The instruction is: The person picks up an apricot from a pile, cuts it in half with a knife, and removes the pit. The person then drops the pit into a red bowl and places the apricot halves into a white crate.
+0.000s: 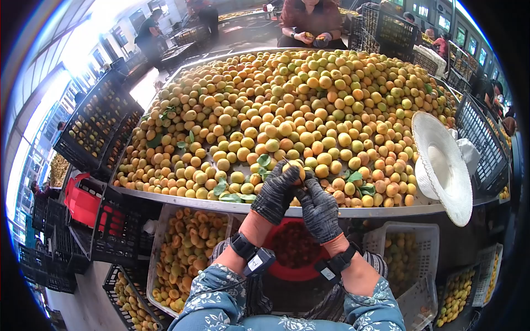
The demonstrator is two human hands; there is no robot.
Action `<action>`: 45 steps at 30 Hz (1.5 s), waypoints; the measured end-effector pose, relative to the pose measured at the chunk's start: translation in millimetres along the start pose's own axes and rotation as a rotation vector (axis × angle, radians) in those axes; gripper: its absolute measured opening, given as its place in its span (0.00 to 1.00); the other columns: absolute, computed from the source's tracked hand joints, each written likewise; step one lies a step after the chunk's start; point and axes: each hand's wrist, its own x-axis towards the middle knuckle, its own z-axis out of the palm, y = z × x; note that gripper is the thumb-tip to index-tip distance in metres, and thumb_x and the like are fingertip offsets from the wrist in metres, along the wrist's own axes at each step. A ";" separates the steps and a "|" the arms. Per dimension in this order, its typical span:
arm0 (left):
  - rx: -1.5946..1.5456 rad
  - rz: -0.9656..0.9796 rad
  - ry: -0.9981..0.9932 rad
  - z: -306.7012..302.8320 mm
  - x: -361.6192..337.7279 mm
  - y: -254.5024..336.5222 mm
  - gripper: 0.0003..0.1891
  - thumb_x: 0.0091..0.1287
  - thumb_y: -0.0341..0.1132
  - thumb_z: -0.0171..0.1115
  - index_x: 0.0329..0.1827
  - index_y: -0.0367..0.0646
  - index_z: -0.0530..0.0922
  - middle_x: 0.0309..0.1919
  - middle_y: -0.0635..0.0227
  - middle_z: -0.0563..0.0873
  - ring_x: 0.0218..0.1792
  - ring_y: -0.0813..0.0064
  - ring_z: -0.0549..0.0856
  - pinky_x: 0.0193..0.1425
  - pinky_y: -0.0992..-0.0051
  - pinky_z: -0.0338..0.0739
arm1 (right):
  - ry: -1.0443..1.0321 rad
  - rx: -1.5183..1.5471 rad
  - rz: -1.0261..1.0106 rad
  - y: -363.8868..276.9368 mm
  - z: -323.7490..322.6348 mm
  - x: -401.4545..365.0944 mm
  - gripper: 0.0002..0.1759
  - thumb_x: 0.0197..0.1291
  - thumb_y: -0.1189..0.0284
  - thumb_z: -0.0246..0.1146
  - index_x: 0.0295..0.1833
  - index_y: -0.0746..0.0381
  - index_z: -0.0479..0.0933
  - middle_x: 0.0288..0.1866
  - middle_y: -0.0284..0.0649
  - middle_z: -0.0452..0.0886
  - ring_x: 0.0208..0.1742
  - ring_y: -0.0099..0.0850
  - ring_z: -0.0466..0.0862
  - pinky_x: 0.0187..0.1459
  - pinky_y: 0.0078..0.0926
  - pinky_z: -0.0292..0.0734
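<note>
Both hands wear dark grey knit gloves and meet at the near edge of a metal table [386,211] heaped with apricots [287,110]. An apricot [300,170] shows between the fingers of my left hand [277,192], which is closed around it. A thin dark sliver sticks up by the left fingertips. My right hand [320,211] is closed too, its fingers pressed against the near side of that fruit; whatever else they hold is hidden. Below the hands stands a red basin [271,270] with dark reddish-brown pieces in it.
A pale crate [160,248] of halved apricots stands left of my legs. Another pale crate [430,243] with fruit is at right. A straw hat [441,165] lies on the table's right edge. Black crates [91,124] stand leftward. Across the table sits a person [312,19] holding fruit.
</note>
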 end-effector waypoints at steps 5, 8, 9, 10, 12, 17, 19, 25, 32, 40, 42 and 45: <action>0.457 0.279 0.026 0.5 -6.2 12.9 0.20 0.58 0.27 0.67 0.52 0.38 0.70 0.41 0.66 0.79 0.41 0.77 0.81 0.45 0.77 0.81 | -0.101 -0.084 -0.006 -6.4 3.1 0.8 0.15 0.64 0.68 0.58 0.51 0.66 0.74 0.36 0.49 0.83 0.40 0.44 0.84 0.39 0.34 0.77; 0.434 0.255 0.025 4.3 -8.4 14.2 0.17 0.61 0.31 0.64 0.51 0.40 0.71 0.39 0.70 0.78 0.42 0.79 0.79 0.48 0.78 0.78 | -0.097 -0.146 -0.044 -5.6 6.9 1.2 0.15 0.62 0.69 0.58 0.51 0.64 0.74 0.34 0.49 0.82 0.37 0.46 0.83 0.37 0.37 0.76; 0.434 0.252 0.036 3.1 -7.7 13.7 0.15 0.63 0.33 0.62 0.51 0.41 0.72 0.39 0.70 0.78 0.42 0.78 0.79 0.48 0.77 0.78 | -0.097 -0.146 -0.044 -7.3 6.9 1.3 0.15 0.62 0.69 0.58 0.51 0.64 0.74 0.34 0.49 0.82 0.37 0.46 0.83 0.37 0.37 0.76; 0.433 0.251 0.036 0.7 -6.8 13.0 0.15 0.63 0.33 0.62 0.51 0.41 0.72 0.39 0.70 0.78 0.42 0.78 0.79 0.48 0.77 0.78 | -0.108 -0.218 -0.042 -10.1 6.1 1.7 0.15 0.61 0.69 0.58 0.52 0.63 0.74 0.33 0.48 0.82 0.35 0.47 0.83 0.36 0.39 0.76; -0.040 0.107 0.087 -5.3 -3.6 11.1 0.14 0.66 0.37 0.59 0.51 0.43 0.72 0.39 0.70 0.79 0.41 0.76 0.80 0.45 0.75 0.78 | -0.117 -0.291 -0.038 -12.4 5.8 2.7 0.15 0.60 0.69 0.58 0.52 0.62 0.74 0.31 0.48 0.81 0.33 0.47 0.82 0.35 0.41 0.75; 0.028 0.111 0.143 -11.2 -1.5 8.7 0.12 0.68 0.39 0.56 0.50 0.45 0.73 0.38 0.71 0.79 0.38 0.77 0.80 0.41 0.76 0.77 | -0.127 -0.465 -0.155 -15.9 10.2 4.6 0.17 0.58 0.67 0.59 0.54 0.59 0.74 0.27 0.47 0.80 0.30 0.46 0.82 0.32 0.42 0.75; 0.031 0.135 0.159 -9.2 1.5 4.5 0.11 0.67 0.38 0.57 0.49 0.46 0.74 0.37 0.72 0.79 0.38 0.78 0.80 0.40 0.77 0.77 | -0.153 -0.478 -0.113 -16.3 13.0 6.6 0.18 0.59 0.66 0.59 0.54 0.59 0.74 0.27 0.47 0.80 0.30 0.46 0.82 0.32 0.42 0.75; 0.089 0.134 0.262 -2.7 3.1 -1.2 0.07 0.67 0.35 0.56 0.46 0.49 0.74 0.37 0.75 0.77 0.39 0.82 0.78 0.44 0.79 0.75 | -0.191 -0.422 0.012 -17.2 17.1 7.0 0.19 0.60 0.63 0.58 0.54 0.61 0.73 0.27 0.47 0.80 0.31 0.46 0.82 0.33 0.42 0.75; 0.123 0.178 0.161 -16.0 8.3 -17.2 0.06 0.68 0.36 0.55 0.43 0.46 0.74 0.36 0.73 0.77 0.39 0.81 0.77 0.44 0.79 0.74 | -0.181 0.366 0.357 -2.7 25.9 -1.1 0.13 0.63 0.72 0.55 0.51 0.65 0.75 0.36 0.49 0.81 0.38 0.46 0.81 0.41 0.37 0.77; 0.301 0.208 0.145 -4.8 0.7 -22.6 0.06 0.70 0.34 0.51 0.37 0.45 0.74 0.32 0.73 0.77 0.34 0.81 0.76 0.41 0.80 0.72 | -0.258 0.317 0.056 -1.4 8.0 -8.0 0.10 0.59 0.79 0.55 0.46 0.64 0.76 0.37 0.41 0.79 0.40 0.34 0.79 0.41 0.29 0.76; 0.415 0.253 0.127 -3.9 -2.5 -25.5 0.08 0.71 0.34 0.48 0.39 0.43 0.75 0.33 0.72 0.77 0.37 0.81 0.76 0.44 0.79 0.72 | -0.352 0.731 0.517 -6.0 -0.9 -5.9 0.11 0.54 0.81 0.56 0.44 0.64 0.76 0.37 0.44 0.79 0.40 0.42 0.79 0.43 0.34 0.76; 0.949 0.535 0.038 -31.7 6.1 -34.7 0.08 0.71 0.35 0.49 0.43 0.42 0.76 0.37 0.71 0.78 0.41 0.80 0.76 0.49 0.76 0.72 | -0.387 0.857 0.478 -9.4 -15.2 -7.2 0.11 0.53 0.81 0.57 0.43 0.64 0.77 0.40 0.50 0.78 0.41 0.46 0.79 0.45 0.35 0.75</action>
